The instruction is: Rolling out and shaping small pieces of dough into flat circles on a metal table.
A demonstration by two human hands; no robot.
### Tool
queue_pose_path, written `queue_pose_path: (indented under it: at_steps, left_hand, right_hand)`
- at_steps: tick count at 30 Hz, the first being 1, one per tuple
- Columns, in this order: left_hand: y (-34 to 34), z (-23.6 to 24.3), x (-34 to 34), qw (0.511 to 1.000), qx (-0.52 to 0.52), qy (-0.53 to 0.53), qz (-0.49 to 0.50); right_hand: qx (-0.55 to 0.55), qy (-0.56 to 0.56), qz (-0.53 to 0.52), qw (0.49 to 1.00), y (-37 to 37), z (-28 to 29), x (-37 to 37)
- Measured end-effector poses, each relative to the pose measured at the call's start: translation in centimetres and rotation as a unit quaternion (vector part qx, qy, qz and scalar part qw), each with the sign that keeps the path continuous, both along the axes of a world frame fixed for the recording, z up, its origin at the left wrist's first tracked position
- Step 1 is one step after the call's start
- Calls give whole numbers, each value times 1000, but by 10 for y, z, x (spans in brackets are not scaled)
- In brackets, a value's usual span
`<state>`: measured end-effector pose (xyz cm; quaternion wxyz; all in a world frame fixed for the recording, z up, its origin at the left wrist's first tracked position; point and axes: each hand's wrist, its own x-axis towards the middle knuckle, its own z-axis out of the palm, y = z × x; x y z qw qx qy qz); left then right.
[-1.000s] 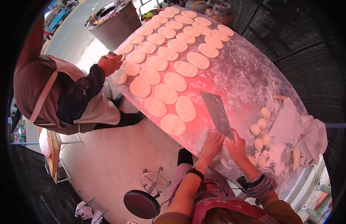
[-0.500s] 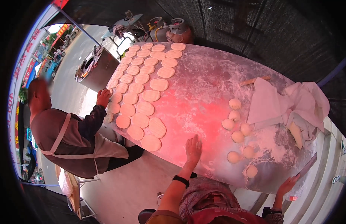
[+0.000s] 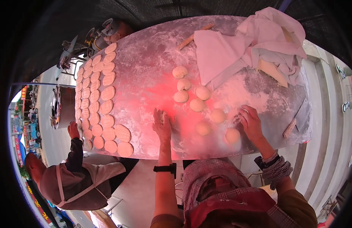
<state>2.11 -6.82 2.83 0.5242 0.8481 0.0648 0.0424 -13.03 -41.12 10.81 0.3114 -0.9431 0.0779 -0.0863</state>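
My left hand (image 3: 162, 124) is low over the floured metal table, empty, with fingers stretched away from me. To its right lie several round dough balls (image 3: 203, 128) dusted with flour. My right hand (image 3: 252, 124) hovers beside the nearest ball (image 3: 233, 135), fingers bent and apart, with nothing visible in it. A cleaver with a wooden handle (image 3: 289, 128) lies near the table's right end, apart from my right hand. Rows of flattened oval dough pieces (image 3: 107, 107) cover the left part of the table.
A pinkish cloth (image 3: 223, 53) lies bunched at the far right, with a wooden stick (image 3: 195, 36) beside it. At the left end a co-worker (image 3: 79, 184) in an apron reaches a hand to the dough pieces. Gas cylinders (image 3: 111, 30) stand behind the table; pale steps (image 3: 324, 102) are at the right.
My view has turned rightward. My right hand has let go of the cleaver, now lying on the table, and moved in beside the dough balls. The left hand stays open over the table.
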Motion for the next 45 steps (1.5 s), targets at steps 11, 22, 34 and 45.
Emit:
queue_pose_path:
  at_steps: [11, 22, 34, 45]
  left_hand:
    - [63, -11, -29, 987, 145, -45, -49]
    - [16, 19, -4, 966, 246, -67, -41]
    - [133, -38, -27, 923, 377, -76, -13]
    - [119, -23, -20, 917, 394, -59, -26]
  right_hand:
    - [-51, 19, 22, 998, 30, -53, 48]
    - [-60, 18, 78, 995, 128, -47, 298]
    - [-64, -226, -304, 923, 21, -16, -5]
    - [-59, -24, -213, 975, 46, -63, -113]
